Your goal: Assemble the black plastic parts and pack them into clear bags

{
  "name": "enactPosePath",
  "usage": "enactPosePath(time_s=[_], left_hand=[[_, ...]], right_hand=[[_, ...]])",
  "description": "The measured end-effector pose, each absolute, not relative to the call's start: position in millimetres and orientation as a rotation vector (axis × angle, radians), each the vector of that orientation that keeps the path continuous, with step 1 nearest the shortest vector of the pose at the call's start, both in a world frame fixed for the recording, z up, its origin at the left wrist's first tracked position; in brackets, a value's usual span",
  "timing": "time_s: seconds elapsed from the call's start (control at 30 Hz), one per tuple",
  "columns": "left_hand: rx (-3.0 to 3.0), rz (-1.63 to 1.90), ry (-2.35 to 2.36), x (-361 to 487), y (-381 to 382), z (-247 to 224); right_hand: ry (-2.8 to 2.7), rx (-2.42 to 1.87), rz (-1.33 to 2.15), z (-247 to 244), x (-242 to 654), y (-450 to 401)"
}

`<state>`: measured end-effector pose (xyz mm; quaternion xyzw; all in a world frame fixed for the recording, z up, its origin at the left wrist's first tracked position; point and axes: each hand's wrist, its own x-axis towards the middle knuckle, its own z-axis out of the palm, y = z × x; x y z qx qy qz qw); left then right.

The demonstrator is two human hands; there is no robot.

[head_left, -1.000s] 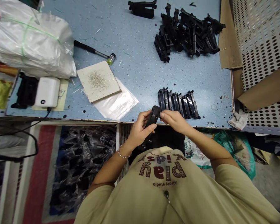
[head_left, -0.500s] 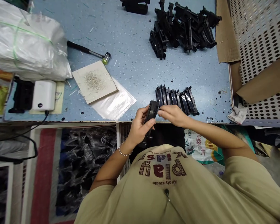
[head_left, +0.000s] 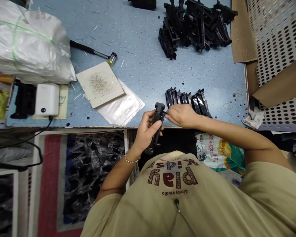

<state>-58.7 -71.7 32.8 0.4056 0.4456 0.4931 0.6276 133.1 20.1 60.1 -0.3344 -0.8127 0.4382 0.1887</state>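
At the table (head_left: 143,75) edge, the left hand (head_left: 148,126) is clasping a black part (head_left: 157,121), now raised slightly, while right hand (head_left: 180,115) fingertips are pinching its top.

Blue speckled desk (head_left: 143,72) carried a row of black plastic parts (head_left: 187,100) near its front edge. Farther back from the row lay a loose pile of black parts (head_left: 194,24). Left of the row: clear plastic sheets (head_left: 123,107) w/ a beige tile (head_left: 100,84) on top, then a white box (head_left: 47,98). Behind the tile, a small hammer (head_left: 93,52) & a big plastic bag bundle (head_left: 27,46).
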Motion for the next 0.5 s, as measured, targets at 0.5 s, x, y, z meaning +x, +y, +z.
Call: enactPosePath(time_s=[0.5], left_hand=[[0.789, 1.161, 1.027, -61.4, -73.2, 36.0]], right_hand=[[-2.335, -0.826, 1.187, 55.9, 125.8, 30.6]])
